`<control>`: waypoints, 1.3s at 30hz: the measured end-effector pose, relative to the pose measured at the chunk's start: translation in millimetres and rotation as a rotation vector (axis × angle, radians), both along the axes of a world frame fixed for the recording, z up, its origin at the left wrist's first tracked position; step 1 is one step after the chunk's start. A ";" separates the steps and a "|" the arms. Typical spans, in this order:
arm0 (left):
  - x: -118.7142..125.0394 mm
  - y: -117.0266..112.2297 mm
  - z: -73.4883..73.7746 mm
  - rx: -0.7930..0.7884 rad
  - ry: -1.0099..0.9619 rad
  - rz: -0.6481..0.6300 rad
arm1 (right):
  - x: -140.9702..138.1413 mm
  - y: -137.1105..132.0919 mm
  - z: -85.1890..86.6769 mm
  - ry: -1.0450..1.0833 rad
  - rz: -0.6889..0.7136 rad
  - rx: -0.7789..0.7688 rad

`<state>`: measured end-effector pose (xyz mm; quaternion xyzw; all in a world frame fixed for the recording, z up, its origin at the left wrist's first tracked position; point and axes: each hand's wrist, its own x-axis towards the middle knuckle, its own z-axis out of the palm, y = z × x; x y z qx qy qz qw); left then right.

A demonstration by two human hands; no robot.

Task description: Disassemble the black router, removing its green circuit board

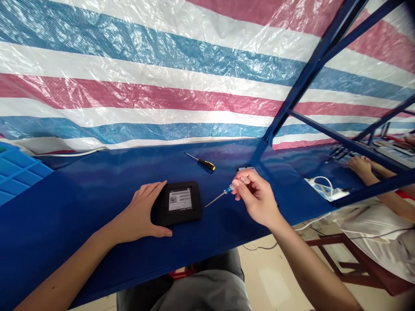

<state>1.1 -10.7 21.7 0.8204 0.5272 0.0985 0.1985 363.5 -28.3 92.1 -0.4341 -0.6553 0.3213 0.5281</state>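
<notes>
From where I'm standing, the black, flat, box-shaped device (178, 206) on the blue tabletop (97, 183) looks like a stiff plastic shell, probably fairly light, and a bit inclined to slide if pushed from one side. I'd take hold of it by its opposite edges, leaving the white label (180, 200) uncovered; the casing seems sturdy enough, though whatever is inside may be more delicate. It lies just to the right of the left hand (142, 211), which is spread open around its left end, fingers by the far corner and thumb along the near side (how firmly it presses, I can't tell). The right hand, (256, 196) well apart from the device, pinches a clear-handled screwdriver (225, 191) between thumb and fingers, its tip just beside the device's right edge. Beyond them rests a yellow-and-black screwdriver (206, 164), held by neither hand.
</notes>
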 end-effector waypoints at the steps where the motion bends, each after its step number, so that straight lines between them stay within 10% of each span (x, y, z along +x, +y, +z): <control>1: -2.4 0.8 -3.5 0.011 -0.003 -0.004 | 0.2 -1.6 -0.5 -0.038 0.022 0.008; 39: -2.0 4.6 -8.2 0.084 -0.052 -0.007 | -21.1 -6.2 12.7 -0.227 0.085 0.067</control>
